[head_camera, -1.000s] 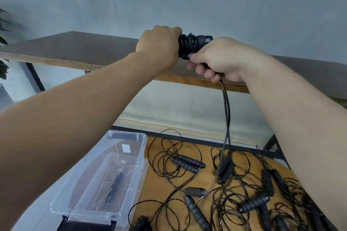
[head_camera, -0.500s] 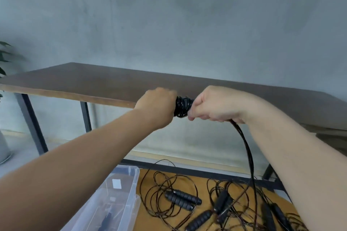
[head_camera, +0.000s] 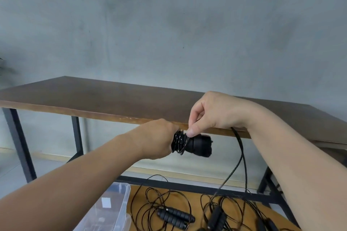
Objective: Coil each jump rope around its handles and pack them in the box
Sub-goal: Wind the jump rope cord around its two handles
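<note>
Left hand (head_camera: 156, 139): the paired handles (head_camera: 199, 145) were gripped, held up in front of the table (head_camera: 93, 97).
Right hand (head_camera: 210, 113): the cord (head_camera: 242, 157) was pinched against the coils.
Box (head_camera: 120, 204): seen below, at left.

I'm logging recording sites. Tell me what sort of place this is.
Probably a plain workroom or studio, not a home. A bare grey concrete wall, a brown table on a black metal frame, and a wooden board strewn with jump ropes beside a clear plastic box suggest a staged work area.
</note>
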